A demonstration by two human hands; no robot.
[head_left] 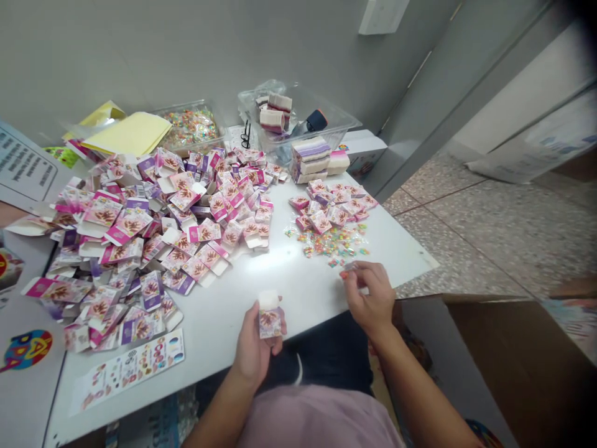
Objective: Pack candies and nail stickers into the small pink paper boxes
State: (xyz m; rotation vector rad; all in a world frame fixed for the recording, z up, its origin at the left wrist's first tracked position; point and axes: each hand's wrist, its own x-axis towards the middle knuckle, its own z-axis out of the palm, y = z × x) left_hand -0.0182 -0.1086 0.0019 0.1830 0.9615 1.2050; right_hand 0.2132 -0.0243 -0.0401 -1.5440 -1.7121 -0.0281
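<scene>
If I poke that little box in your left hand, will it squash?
Probably. The box looks like thin printed card with its top flap open, so it likely dents easily. The left hand holds it with fingertips only, so it seems very light and would likely tip if stood up.

Landmark = white table (261, 292). Far edge: two clear tubs, left one (193, 127) w/ bright small bits, right one (298, 121) w/ banded stacks + a dark item, maybe a tool, too blurred to tell. Yellow sheets (133, 134) at far-left corner. Stacked flat packs (314, 158) just in front of right tub. Printed sticker strip (133, 367) on near-left edge. Right of table: speckled tile floor (504, 230); brown carton (522, 367) below near-right corner.
</scene>
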